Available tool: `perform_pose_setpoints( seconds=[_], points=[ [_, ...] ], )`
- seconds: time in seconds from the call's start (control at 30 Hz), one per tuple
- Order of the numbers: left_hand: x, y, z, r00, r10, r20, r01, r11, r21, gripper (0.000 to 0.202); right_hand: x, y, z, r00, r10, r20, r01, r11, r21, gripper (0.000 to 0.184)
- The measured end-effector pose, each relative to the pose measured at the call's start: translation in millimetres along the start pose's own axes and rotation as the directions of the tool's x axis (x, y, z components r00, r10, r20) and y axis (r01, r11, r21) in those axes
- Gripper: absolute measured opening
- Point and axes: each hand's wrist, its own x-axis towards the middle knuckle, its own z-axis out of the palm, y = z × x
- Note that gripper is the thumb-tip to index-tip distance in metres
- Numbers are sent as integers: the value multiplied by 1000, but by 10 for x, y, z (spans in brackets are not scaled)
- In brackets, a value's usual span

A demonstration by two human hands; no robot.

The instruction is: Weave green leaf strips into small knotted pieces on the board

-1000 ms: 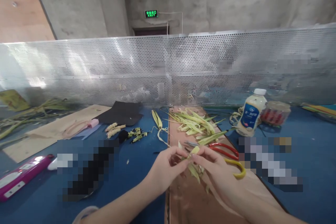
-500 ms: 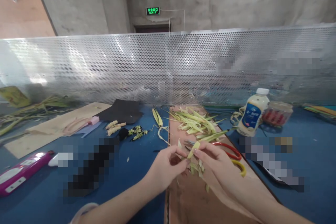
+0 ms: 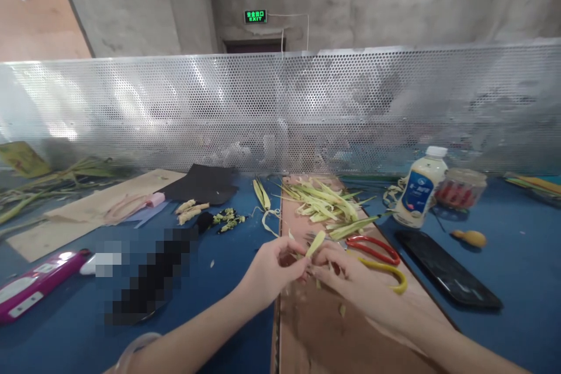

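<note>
A short pale green leaf strip (image 3: 316,243) stands up from between my two hands above the brown board. My left hand (image 3: 272,272) pinches its lower end between thumb and fingers. Close against it, my right hand (image 3: 346,274) has its fingers curled in and its fingertips at the same lower end, where the exact grip is partly hidden. Just beyond and beside my right hand lie scissors with one red handle (image 3: 379,249) and one yellow handle (image 3: 397,277). Behind both hands is a loose pile of pale green leaf strips (image 3: 324,201).
Right of the board (image 3: 315,339) are a black phone (image 3: 451,269), a small yellow gourd-shaped thing (image 3: 471,238), a white-capped bottle (image 3: 418,193) and a clear jar (image 3: 462,190). To the left lie a magenta device (image 3: 39,286) and black paper (image 3: 197,184). A perforated metal screen (image 3: 175,111) stands behind.
My right hand has shifted left and slightly down, closer to my left hand. The leaf strip has shifted slightly left and up, and more of the scissor handles shows.
</note>
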Motion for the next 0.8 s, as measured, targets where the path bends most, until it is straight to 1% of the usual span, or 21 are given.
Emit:
perform_pose_setpoints(
  seconds=[0.13,0.23,0.4,0.5,0.57,0.63,0.67,0.7,0.73,0.8],
  points=[
    [11,-34,-8,1000,27,1,-27,999,44,16,11,72,45,1000,13,10,-14,995,103,22],
    [13,-32,-19,999,42,-12,-41,996,80,16,25,99,51,1000,13,-7,-12,994,110,27],
    [5,18,-32,997,57,-43,-52,992,118,15,20,42,6,1000,-19,15,18,996,93,24],
    [9,34,-49,997,64,-32,-60,992,112,14,10,57,-11,1000,-19,16,17,995,103,22],
    [10,40,-53,999,40,-16,-39,995,88,15,16,116,-7,999,25,-20,-20,978,207,20],
    [-3,52,-35,1000,4,6,-4,997,79,16,38,202,9,988,126,-89,-85,927,367,20],
    [-17,63,-15,1000,-15,24,13,996,84,17,53,244,22,976,179,-121,-109,892,439,24],
    [-37,75,11,999,-29,44,25,995,92,17,68,281,37,967,223,-122,-136,861,491,26],
    [-59,89,41,996,-49,74,42,994,97,16,80,308,52,967,240,-88,-159,836,525,27],
    [-108,116,102,990,-81,115,67,991,120,16,89,327,78,972,234,2,-192,796,573,29]
  ],
)
